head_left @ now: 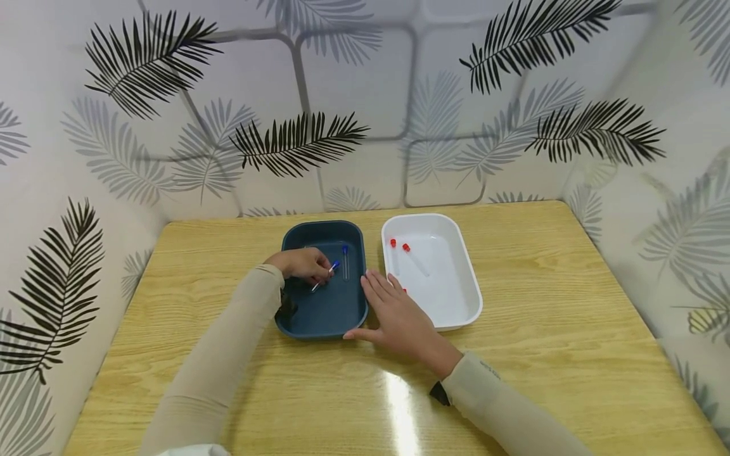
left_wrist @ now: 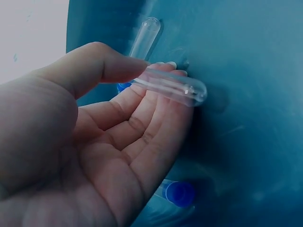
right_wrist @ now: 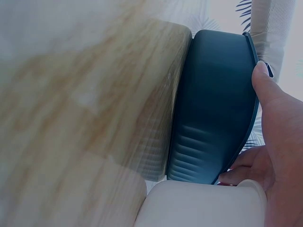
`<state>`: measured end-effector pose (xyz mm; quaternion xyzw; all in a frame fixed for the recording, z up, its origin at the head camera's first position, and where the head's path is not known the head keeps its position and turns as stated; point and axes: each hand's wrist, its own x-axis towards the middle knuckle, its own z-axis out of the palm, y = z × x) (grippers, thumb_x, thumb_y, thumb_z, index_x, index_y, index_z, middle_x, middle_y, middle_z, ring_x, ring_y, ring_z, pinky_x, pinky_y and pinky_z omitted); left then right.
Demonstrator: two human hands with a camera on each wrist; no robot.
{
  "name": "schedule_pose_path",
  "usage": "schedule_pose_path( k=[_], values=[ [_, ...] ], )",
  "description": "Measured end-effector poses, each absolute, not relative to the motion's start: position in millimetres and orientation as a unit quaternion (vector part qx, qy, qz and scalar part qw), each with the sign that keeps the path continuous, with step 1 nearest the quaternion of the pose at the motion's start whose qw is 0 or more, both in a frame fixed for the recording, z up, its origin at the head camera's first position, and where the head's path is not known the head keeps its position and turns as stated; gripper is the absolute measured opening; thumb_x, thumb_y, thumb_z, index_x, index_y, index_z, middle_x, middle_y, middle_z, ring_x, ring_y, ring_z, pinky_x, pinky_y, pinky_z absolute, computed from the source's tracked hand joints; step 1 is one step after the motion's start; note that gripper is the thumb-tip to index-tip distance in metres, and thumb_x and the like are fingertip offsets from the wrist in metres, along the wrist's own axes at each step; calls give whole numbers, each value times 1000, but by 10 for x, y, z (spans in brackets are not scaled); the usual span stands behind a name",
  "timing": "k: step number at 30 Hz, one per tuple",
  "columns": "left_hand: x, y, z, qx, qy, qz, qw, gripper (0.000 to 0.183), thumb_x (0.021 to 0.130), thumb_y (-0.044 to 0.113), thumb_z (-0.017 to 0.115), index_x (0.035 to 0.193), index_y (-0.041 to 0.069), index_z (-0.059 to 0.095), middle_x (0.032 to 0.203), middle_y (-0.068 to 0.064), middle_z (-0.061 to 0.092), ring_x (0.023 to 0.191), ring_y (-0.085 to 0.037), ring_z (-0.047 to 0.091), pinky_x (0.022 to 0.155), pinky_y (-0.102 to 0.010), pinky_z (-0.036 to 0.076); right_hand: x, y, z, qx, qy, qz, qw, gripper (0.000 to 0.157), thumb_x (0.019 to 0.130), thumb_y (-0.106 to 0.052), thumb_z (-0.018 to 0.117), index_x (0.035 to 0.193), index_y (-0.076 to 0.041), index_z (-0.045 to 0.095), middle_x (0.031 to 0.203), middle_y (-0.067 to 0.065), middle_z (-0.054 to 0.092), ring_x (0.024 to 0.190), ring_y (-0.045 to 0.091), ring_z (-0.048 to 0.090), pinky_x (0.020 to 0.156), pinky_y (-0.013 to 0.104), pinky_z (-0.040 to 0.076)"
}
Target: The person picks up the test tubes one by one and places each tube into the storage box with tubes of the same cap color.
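In the head view my left hand (head_left: 303, 263) reaches into the dark blue tray (head_left: 325, 320) and pinches a clear, blue-capped test tube (left_wrist: 184, 90) between thumb and fingers. The tube's rounded end points out past the fingertips in the left wrist view. Another blue-capped tube (head_left: 345, 265) lies in the tray just right of that hand. A blue cap (left_wrist: 181, 193) also shows below the fingers in the left wrist view. My right hand (head_left: 399, 320) rests at the dark tray's right side, fingers extended along the rim and thumb (right_wrist: 265, 82) at the near corner.
Beside the dark tray stands a white tray (head_left: 453, 297), partly behind my right hand. Red-capped tubes (head_left: 419, 261) lie in it, one red cap half hidden by my fingers. Both trays sit on a wood-grain table (head_left: 542, 304) against a leaf-patterned wall covering (head_left: 365, 164).
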<state>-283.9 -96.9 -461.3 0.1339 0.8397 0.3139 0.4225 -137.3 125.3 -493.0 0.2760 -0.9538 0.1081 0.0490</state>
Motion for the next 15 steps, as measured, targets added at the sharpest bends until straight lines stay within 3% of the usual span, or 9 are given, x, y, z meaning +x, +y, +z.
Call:
schedule_pose_path(
  k=[15],
  values=[
    [-2843, -968, -4642, 130, 838, 321, 423, 23, 95, 16, 54, 108, -1, 62, 98, -10, 64, 85, -16, 60, 79, -31, 50, -1368, 1257, -4920, 272, -956, 104, 44, 106, 76, -83, 30, 147, -5, 23, 153, 9, 18, 141, 19, 9, 112, 35, 4]
  ],
)
